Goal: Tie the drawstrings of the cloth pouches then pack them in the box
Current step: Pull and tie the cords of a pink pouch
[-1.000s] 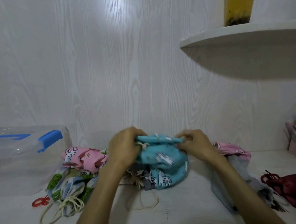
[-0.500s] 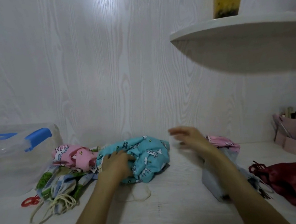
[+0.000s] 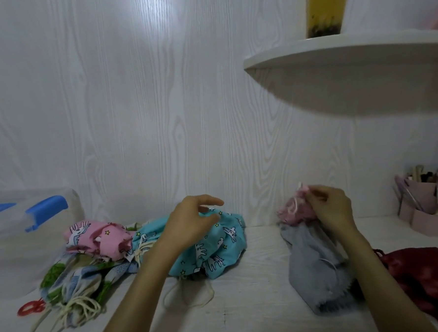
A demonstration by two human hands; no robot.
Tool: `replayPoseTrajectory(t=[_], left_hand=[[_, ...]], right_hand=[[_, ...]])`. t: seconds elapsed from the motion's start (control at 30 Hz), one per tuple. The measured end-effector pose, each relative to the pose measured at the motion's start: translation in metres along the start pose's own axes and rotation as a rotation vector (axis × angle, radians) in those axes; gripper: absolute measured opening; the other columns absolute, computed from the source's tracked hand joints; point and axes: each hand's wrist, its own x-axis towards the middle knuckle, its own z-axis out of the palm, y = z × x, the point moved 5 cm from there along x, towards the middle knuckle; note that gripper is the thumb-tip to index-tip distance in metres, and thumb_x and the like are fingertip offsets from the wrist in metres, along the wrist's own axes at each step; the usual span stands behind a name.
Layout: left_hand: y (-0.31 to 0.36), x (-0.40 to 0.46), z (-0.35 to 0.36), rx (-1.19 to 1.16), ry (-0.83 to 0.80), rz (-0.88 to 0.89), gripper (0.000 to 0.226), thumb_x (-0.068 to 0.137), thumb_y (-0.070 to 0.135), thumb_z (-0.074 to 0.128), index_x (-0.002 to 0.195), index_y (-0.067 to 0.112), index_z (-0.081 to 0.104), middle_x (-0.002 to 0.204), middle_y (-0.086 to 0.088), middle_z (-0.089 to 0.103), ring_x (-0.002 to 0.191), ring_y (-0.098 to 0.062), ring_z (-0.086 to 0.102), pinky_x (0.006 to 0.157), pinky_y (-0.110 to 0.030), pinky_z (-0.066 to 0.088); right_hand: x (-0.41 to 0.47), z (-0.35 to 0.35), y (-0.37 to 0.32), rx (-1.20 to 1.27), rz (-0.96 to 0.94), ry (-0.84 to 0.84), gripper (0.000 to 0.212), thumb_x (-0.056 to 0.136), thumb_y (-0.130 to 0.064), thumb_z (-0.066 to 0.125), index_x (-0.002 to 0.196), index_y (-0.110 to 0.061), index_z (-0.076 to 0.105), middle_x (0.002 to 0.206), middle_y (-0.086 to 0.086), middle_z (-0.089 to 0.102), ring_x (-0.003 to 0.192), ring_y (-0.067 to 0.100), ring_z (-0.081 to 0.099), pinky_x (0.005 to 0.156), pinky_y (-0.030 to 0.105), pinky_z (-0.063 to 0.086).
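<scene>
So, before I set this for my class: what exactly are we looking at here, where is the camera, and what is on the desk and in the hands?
There is no machine here. A person wears a wide-angle camera on the head, so you look forward and down at their two bare hands. On the white desk lies a heap of printed cloth pouches: a blue pouch in the middle, a pink pouch left of it. A clear plastic box with blue latches stands far left. The left hand hovers open above the blue one. The right hand pinches the top of a small pink pouch, which sits on a grey pouch. A dark red pouch lies far right.
</scene>
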Motion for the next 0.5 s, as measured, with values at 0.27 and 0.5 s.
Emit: replayPoseTrajectory(t=[0.27, 0.5], left_hand=[[0.021, -0.008, 0.004, -0.254, -0.145, 0.071, 0.081, 0.064, 0.052, 0.076, 0.137, 0.037, 0.043, 0.126, 0.022, 0.05, 0.114, -0.003, 0.054, 0.095, -0.028, 0.048], [0.006, -0.006, -0.024, -0.326, 0.1, 0.067, 0.007, 0.082, 0.027, 0.071, 0.075, 0.026, 0.071, 0.062, 0.014, 0.069, 0.06, -0.001, 0.063, 0.055, -0.016, 0.049]], right_hand=[[-0.036, 0.033, -0.103, 0.591, -0.021, -0.347, 0.023, 0.083, 0.0, 0.066, 0.104, -0.008, 0.069, 0.08, 0.002, 0.072, 0.067, 0.006, 0.07, 0.066, 0.015, 0.056], [-0.052, 0.054, -0.103, 0.21, 0.026, -0.594, 0.015, 0.088, -0.016, 0.063, 0.102, -0.015, 0.067, 0.082, 0.002, 0.071, 0.059, 0.007, 0.068, 0.055, 0.018, 0.052]])
